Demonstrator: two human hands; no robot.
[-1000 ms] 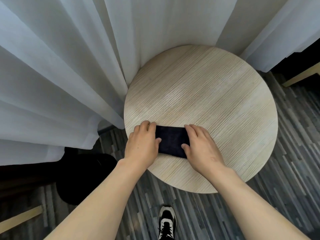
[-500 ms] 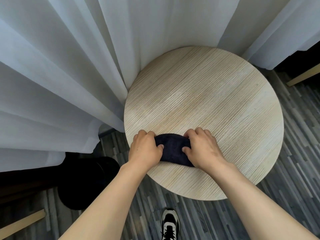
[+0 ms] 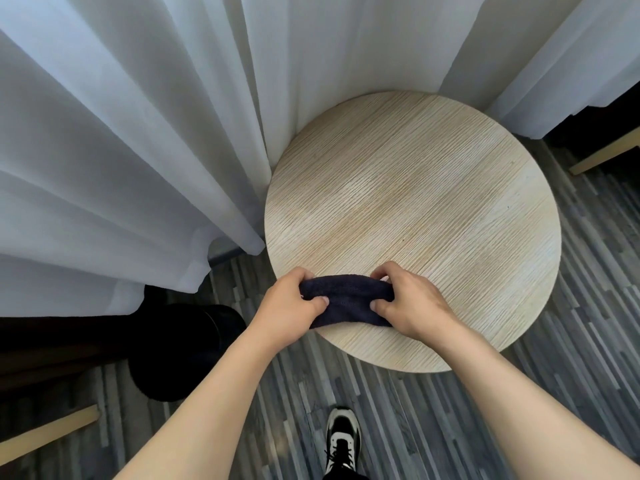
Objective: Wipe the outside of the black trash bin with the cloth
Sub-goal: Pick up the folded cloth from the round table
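Observation:
A dark navy cloth (image 3: 346,299) lies bunched at the near edge of a round light-wood table (image 3: 415,202). My left hand (image 3: 289,303) grips its left end and my right hand (image 3: 412,303) grips its right end, fingers curled over the top fold. The cloth's far edge is lifted into a hump between both hands. The black trash bin (image 3: 183,351) stands on the floor to the left of the table, below my left forearm, its far side partly under the curtain.
White sheer curtains (image 3: 138,133) hang behind and left of the table, touching its rim. Grey striped flooring surrounds it. My shoe (image 3: 341,441) is below the table edge. Wooden legs (image 3: 45,434) show at bottom left and at the right edge.
The flat cloth has been gathered: both hands closed on its ends and pulled its far edge up and toward me. The view shifted, bringing more of the bin into sight.

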